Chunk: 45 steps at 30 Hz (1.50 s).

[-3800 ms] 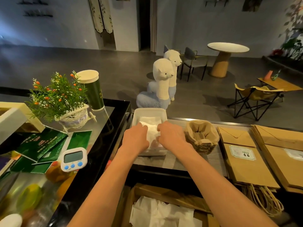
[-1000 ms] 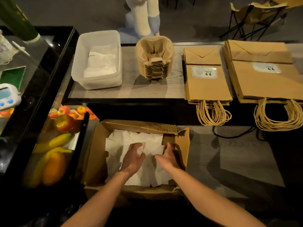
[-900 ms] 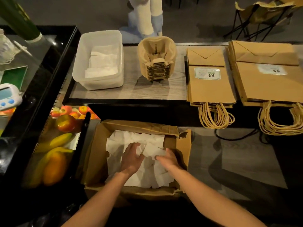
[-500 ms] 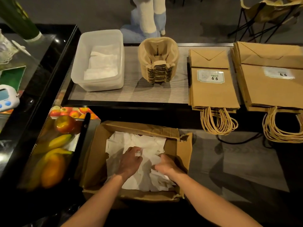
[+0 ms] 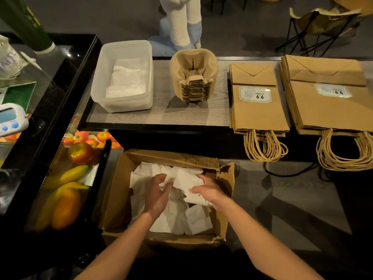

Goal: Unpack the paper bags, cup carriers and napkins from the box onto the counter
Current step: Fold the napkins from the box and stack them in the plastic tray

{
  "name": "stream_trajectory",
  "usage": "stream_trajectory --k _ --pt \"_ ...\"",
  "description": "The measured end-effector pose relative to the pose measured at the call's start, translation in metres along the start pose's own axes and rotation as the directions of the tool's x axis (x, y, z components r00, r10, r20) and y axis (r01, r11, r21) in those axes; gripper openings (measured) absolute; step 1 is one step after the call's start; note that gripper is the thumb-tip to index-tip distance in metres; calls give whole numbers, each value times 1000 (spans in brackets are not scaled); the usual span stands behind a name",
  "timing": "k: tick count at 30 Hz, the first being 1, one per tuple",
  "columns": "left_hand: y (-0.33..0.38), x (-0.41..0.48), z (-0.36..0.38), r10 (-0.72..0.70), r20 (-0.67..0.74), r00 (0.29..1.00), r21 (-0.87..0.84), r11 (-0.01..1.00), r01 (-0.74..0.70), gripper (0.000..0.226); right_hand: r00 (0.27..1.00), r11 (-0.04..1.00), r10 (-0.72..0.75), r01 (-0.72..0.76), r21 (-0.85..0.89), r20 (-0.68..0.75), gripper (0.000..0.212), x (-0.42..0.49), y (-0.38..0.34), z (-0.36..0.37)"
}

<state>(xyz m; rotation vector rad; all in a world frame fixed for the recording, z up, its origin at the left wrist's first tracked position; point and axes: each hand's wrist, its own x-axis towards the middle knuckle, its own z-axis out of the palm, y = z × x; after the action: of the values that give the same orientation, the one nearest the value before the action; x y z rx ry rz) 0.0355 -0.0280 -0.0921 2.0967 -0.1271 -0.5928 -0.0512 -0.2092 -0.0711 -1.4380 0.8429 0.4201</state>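
Our left hand [image 5: 159, 191] and right hand [image 5: 211, 191] reach into the open brown cardboard box [image 5: 116, 199] below the grey wood-grain counter [image 5: 165, 116], fingers curled round a bunch of loose white paper napkins [image 5: 186, 183] held between them. On the counter lie a translucent plastic tub [image 5: 123, 106] of napkins, a stack of moulded tan cup carriers [image 5: 193, 77] and flat brown paper bags [image 5: 260, 114].

Dim warm light, deep shadows, wide-angle edge distortion.
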Motion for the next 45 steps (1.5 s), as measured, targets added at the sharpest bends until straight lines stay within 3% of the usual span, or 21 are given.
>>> stream_trajectory --k 3,4,6,8,9,12,14,17,20,25,28,31,36,41,45 --pt "16 -4 -2 -79 -51 996 -222 973 66 12 984 926 -26 -42 376 174 68 -5 -10 -10" --pt "23 -6 -3 -127 -15 992 -314 942 116 15 975 876 -60 -51 479 214 63 -9 -14 -12" --pt "38 -10 -6 -232 193 953 -513 804 300 40 962 803 -119 -53 593 248 59 -13 -17 -13" --pt "47 -13 -12 -259 435 862 -613 615 495 64 961 789 -138 -39 613 240 65 -13 -15 -7" --pt "48 -14 -14 -236 529 816 -603 572 556 70 970 813 -125 -20 582 209 69 -10 -12 -3" --pt "51 -20 -13 -137 671 729 -502 639 583 64 997 929 -70 58 365 20 68 -6 -5 10" --pt "50 -21 -13 -120 675 728 -445 721 532 44 997 950 -53 69 304 -62 60 -8 -3 15" --pt "44 -16 -14 -100 694 713 -342 826 448 47 982 985 -95 117 130 -165 62 -13 -5 17" --pt "52 -17 -14 -143 601 786 -254 898 358 42 972 989 -131 142 43 -194 64 -16 -8 16" --pt "49 -14 -14 -169 522 836 -256 904 342 30 933 989 -148 136 -62 -328 42 -12 -14 9" --pt "48 -13 -16 -181 461 869 -322 878 354 28 920 986 -163 168 -17 -356 28 -14 -17 5" --pt "46 -11 -16 -186 427 885 -350 868 351 26 921 974 -122 183 136 -370 30 -15 -16 7" --pt "45 -11 -18 -198 422 885 -372 852 368 25 934 956 -116 197 216 -339 30 -16 -19 8" --pt "56 -16 -16 -182 477 860 -305 884 356 20 958 974 -203 219 58 -203 31 -18 -24 8" --pt "50 -12 -16 -225 380 897 -344 866 363 16 930 980 -196 196 -32 -312 35 -18 -26 6"
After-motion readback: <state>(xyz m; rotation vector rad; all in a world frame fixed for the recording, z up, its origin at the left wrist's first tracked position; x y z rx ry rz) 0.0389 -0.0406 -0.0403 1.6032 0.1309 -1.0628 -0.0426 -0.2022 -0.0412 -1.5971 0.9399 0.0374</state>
